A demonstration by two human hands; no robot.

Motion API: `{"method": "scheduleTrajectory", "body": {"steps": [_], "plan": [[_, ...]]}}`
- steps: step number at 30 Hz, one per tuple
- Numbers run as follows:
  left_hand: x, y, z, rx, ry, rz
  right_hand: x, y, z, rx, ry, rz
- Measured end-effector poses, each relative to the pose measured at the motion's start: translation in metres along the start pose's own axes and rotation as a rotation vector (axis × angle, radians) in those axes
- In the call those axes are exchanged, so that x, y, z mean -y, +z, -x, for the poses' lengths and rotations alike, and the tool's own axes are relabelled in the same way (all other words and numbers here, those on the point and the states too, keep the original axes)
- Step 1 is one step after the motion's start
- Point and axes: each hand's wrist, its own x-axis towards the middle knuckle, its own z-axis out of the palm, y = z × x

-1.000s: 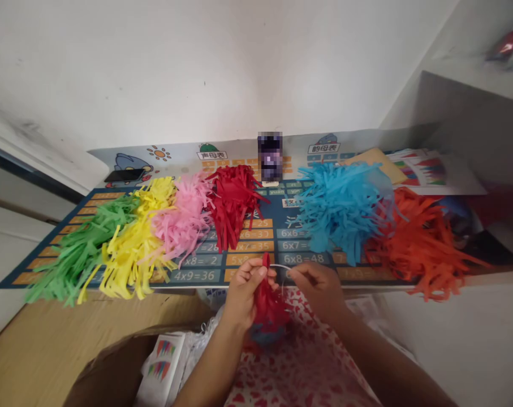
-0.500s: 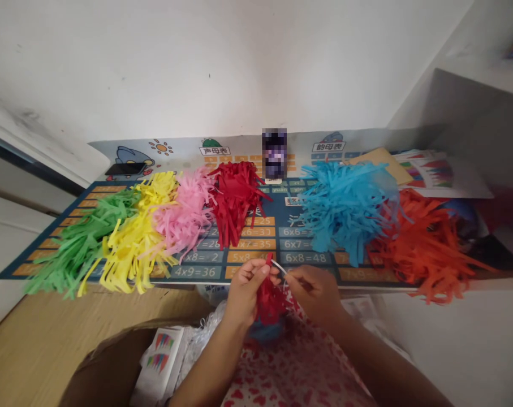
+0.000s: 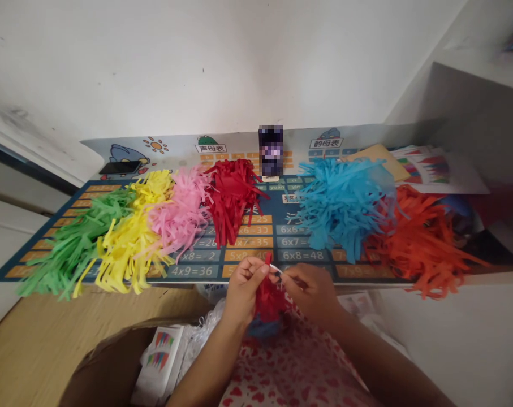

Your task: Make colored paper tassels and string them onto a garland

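My left hand (image 3: 246, 285) pinches the top loop of a red paper tassel (image 3: 270, 299) above my lap. My right hand (image 3: 309, 288) is closed on a thin white string (image 3: 276, 268), whose far end meets the red loop at my left fingertips. Below the red strips some blue strips (image 3: 263, 328) show. On the table in front lie bunches of fringed paper: green (image 3: 84, 232), yellow (image 3: 129, 254), pink (image 3: 182, 209), dark red (image 3: 233, 195), light blue (image 3: 345, 203) and orange-red (image 3: 426, 243).
A phone (image 3: 271, 151) stands against the wall; a dark flat device (image 3: 120, 168) lies at the back left. Printed sheets (image 3: 438, 169) and a tan envelope (image 3: 381, 161) are at the back right. A brown container (image 3: 107, 362) with printed packets (image 3: 158, 362) sits below left.
My right hand has moved slightly left, nearer my left hand, and less of the white string shows between them. The whole view has shifted a little.
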Motion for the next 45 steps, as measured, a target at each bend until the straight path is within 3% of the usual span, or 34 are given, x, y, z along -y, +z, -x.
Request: {"method": "scheduleTrajectory", "body": {"steps": [5,11,15,20,24,35,38,41,45], "plan": [[-0.001,0.000,0.001,-0.020,0.004,-0.143,-0.005,0.000,-0.005,0.079,0.012,0.027],[0.001,-0.007,0.004,-0.088,0.245,-0.579,-0.007,-0.001,-0.011,0.307,0.121,0.016],[0.006,-0.014,0.008,-0.088,0.335,-0.728,-0.007,0.000,-0.015,0.287,-0.017,0.004],[0.009,-0.013,0.009,-0.003,0.399,-0.799,-0.009,-0.002,-0.018,0.187,-0.181,0.049],[0.010,-0.009,0.009,0.013,0.430,-0.803,-0.013,-0.007,-0.016,0.236,-0.133,0.000],[0.011,-0.015,0.012,0.080,0.377,-0.843,-0.020,-0.019,-0.016,0.380,-0.379,0.231],[0.013,-0.018,0.013,0.116,0.361,-0.846,-0.018,-0.014,-0.015,0.408,-0.304,0.197],[0.015,-0.018,0.015,0.172,0.352,-0.807,-0.016,-0.014,-0.015,0.400,-0.167,-0.015],[0.014,-0.014,0.019,0.212,0.217,-0.705,-0.010,-0.048,-0.030,0.310,0.178,-0.446]]}}
